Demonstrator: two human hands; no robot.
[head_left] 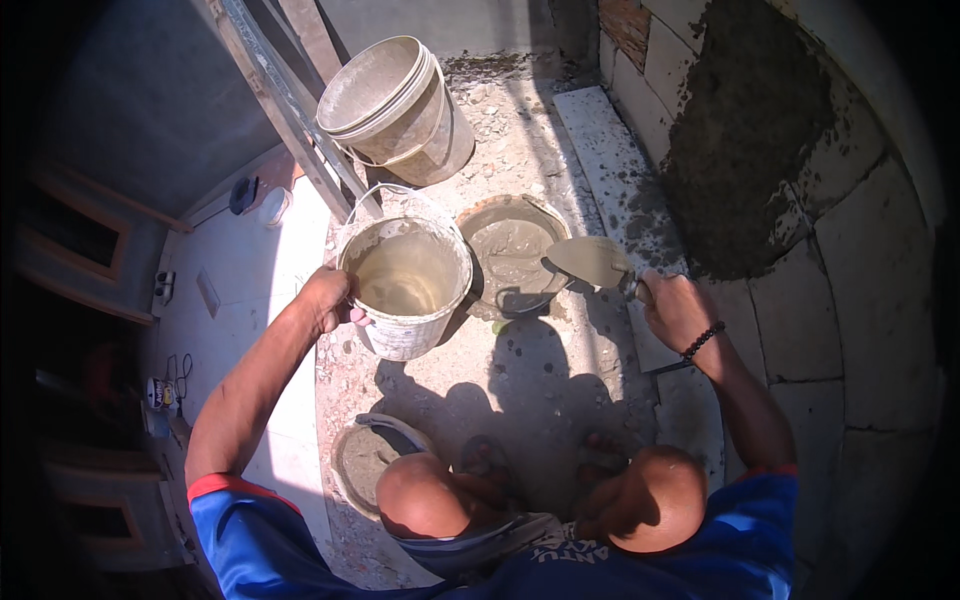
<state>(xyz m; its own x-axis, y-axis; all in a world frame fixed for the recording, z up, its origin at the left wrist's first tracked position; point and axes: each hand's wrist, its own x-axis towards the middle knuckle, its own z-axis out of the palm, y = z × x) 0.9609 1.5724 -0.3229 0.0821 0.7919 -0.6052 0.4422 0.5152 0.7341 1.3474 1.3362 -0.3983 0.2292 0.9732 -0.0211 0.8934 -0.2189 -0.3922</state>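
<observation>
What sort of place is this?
Likely a building site or a renovation. A dark, wet-looking patch of mortar-like mix covers part of a pale block wall, the right hand holds a coated trowel, and the left hand grips a stained bucket.

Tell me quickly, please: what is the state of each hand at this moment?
Left hand: closed, holding the whitish bucket at its left side.
Right hand: closed, holding the trowel by its handle.

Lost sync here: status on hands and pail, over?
Left hand holds pail by its left side. Right hand grips trowel, blade at right rim of tub. Big bucket stands beyond pail.
</observation>
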